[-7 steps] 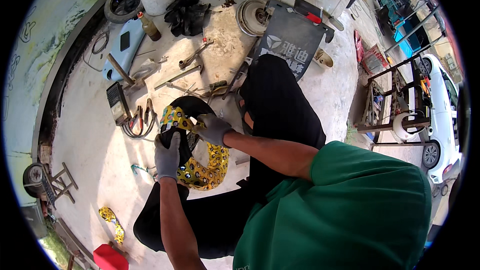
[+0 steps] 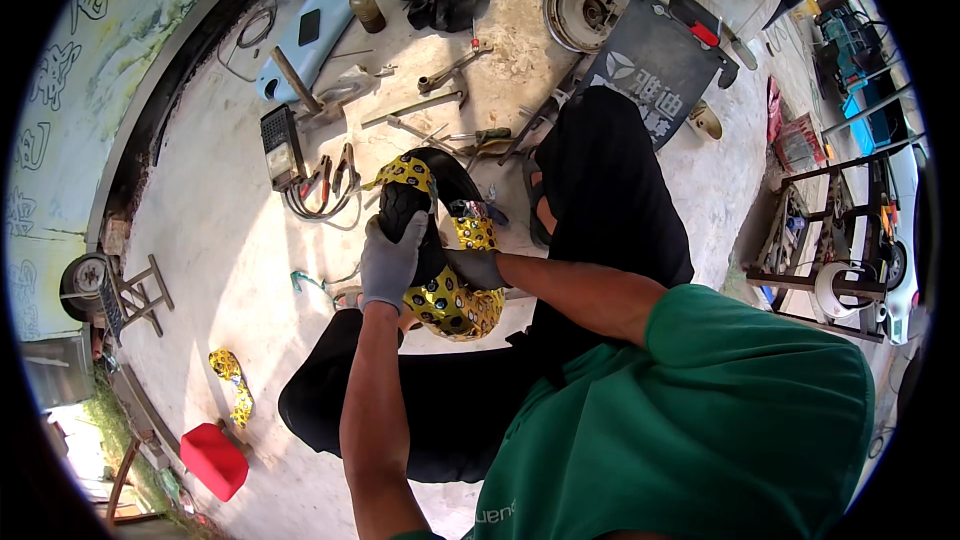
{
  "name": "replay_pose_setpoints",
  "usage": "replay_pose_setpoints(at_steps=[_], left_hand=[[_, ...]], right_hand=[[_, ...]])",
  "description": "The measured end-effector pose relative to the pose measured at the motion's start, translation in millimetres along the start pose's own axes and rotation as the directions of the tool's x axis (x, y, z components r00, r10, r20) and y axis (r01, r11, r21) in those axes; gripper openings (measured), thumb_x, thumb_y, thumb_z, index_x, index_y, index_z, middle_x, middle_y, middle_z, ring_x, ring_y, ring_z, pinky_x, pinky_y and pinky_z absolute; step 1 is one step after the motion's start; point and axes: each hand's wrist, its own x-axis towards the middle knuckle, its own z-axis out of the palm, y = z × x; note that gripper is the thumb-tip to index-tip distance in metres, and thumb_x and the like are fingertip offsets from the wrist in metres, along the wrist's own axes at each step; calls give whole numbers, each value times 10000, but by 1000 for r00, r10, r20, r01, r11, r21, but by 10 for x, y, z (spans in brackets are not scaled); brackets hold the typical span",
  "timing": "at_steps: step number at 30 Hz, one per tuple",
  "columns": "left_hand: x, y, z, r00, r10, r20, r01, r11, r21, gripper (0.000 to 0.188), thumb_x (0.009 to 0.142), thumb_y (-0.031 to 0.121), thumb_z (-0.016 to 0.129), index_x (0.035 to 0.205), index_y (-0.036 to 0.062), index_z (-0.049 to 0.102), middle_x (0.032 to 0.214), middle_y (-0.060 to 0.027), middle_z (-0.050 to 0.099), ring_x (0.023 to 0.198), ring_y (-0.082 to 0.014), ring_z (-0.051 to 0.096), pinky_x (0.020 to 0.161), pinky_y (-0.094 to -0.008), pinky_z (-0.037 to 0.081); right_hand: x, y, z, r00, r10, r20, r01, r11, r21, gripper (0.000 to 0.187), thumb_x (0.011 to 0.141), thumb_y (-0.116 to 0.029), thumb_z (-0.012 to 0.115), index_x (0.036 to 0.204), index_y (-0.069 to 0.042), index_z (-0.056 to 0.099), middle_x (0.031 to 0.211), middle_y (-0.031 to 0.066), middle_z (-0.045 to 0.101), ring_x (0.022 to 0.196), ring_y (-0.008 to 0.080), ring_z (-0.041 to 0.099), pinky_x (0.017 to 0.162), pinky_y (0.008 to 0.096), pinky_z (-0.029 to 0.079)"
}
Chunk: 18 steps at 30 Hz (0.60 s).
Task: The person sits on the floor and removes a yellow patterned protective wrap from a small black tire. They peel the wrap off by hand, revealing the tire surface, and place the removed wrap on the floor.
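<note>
A black tyre [image 2: 402, 208] stands between my legs, partly wound with shiny yellow patterned wrapping strip [image 2: 462, 308]. The strip covers its near and right parts and another band at the top; bare tread shows on the left. My left hand [image 2: 392, 262], in a grey glove, is closed around this bare tread, with the thumb on top. My right hand [image 2: 476, 268], also gloved, reaches into the ring's opening from the right. Its fingers are hidden behind the tyre, so what they hold cannot be seen.
Beyond the tyre lie jumper clamps [image 2: 322, 185], a black meter-like box [image 2: 283, 148], a hammer [image 2: 297, 82], wrenches [image 2: 455, 70] and a screwdriver [image 2: 482, 134]. A glass bottle [image 2: 364, 4] stands near a pale blue panel [image 2: 312, 38]. At lower left are a yellow strip piece [image 2: 232, 385] and red object [image 2: 215, 460].
My right hand has left the tyre's upper right side, where it was at the strip, and moved down into the ring's opening. My left hand still grips the tread. The view has shifted.
</note>
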Motion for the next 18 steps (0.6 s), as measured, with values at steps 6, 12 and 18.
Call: replay_pose_setpoints(at_steps=[6, 12, 18], left_hand=[[168, -160, 73, 969, 212, 125, -125, 862, -492, 565, 934, 381, 640, 1275, -59, 545, 1149, -202, 655, 1036, -252, 642, 913, -321, 483], [20, -223, -29, 877, 278, 392, 59, 747, -662, 542, 998, 275, 574, 1413, -38, 422, 1282, -88, 582, 1160, -143, 553, 990, -273, 434], [-43, -348, 47, 716, 327, 616, 340, 608, -717, 656, 922, 170, 650, 1466, -16, 335, 1367, -115, 517, 1221, -199, 523, 1033, -327, 427]], right_hand=[[-379, -295, 38, 997, -75, -13, 74, 918, 391, 665, 958, -640, 388, 1347, -124, 546, 1285, 46, 638, 1081, 217, 639, 944, 387, 489], [11, -293, -515, 976, -145, 162, 29, 824, 566, 775, 886, -766, 381, 1161, -96, 655, 1095, 69, 705, 934, 225, 664, 860, 396, 517], [-136, -373, -509, 942, -207, 263, -18, 752, 659, 476, 955, -499, 482, 1115, -88, 663, 1021, 95, 716, 860, 246, 694, 808, 404, 556]])
